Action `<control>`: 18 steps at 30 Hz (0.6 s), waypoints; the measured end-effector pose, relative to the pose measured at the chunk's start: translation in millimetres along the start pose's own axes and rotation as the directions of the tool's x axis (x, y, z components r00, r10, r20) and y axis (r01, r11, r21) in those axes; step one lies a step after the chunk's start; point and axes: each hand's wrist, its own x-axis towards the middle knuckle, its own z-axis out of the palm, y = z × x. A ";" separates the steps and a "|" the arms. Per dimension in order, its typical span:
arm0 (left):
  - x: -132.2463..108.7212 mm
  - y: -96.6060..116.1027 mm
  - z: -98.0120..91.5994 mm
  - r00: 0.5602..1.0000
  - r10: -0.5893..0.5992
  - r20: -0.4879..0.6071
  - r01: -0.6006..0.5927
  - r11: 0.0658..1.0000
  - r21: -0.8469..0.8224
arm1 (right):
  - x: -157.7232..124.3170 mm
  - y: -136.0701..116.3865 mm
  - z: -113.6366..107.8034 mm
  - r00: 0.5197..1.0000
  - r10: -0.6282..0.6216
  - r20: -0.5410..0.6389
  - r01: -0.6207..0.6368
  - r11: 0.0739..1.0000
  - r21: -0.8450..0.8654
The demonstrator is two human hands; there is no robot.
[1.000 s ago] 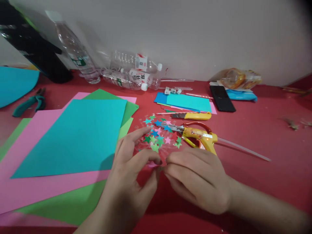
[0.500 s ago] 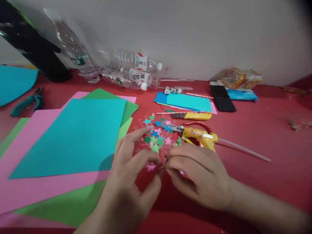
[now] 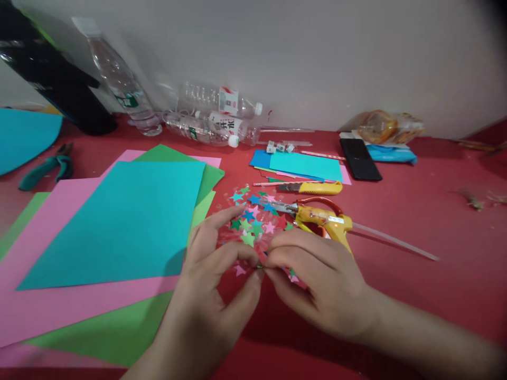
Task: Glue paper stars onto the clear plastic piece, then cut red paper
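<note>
My left hand has its thumb and index fingertips nearly together. Right beside them, my right hand is closed in a pinch. A small green sliver shows where the fingertips meet; most of it is hidden, so its kind cannot be told. Just beyond the hands lies a loose cluster of coloured paper stars in pink, blue, green and red, with clear plastic bits among them. A yellow hot glue gun with a long clear glue stick lies past my right hand, overlapping red-handled scissors.
Coloured paper sheets fill the left, beside teal-handled pliers. Behind are a yellow utility knife, small paper cards and a black phone. Plastic bottles and a dark tall container stand or lie along the wall.
My fingertips have drawn closer together, the left thumb now meeting the index finger. A green sliver shows at the pinch where a brownish one showed before. The view has shifted slightly.
</note>
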 end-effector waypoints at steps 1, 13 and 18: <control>-0.5 -0.3 0.2 1.000 -0.016 -0.001 0.016 1.000 -0.012 | 0.0 -0.1 0.1 1.000 0.004 0.004 -0.004 1.000 0.000; -1.2 -10.0 1.9 0.975 -0.223 -0.004 0.216 0.948 -0.232 | 0.3 -1.4 -6.6 1.000 0.011 0.023 -0.012 1.000 0.007; -0.4 -14.1 -0.7 0.976 -0.216 0.019 0.215 0.952 -0.219 | 1.5 -0.6 -7.6 0.999 0.016 0.027 -0.016 1.000 0.003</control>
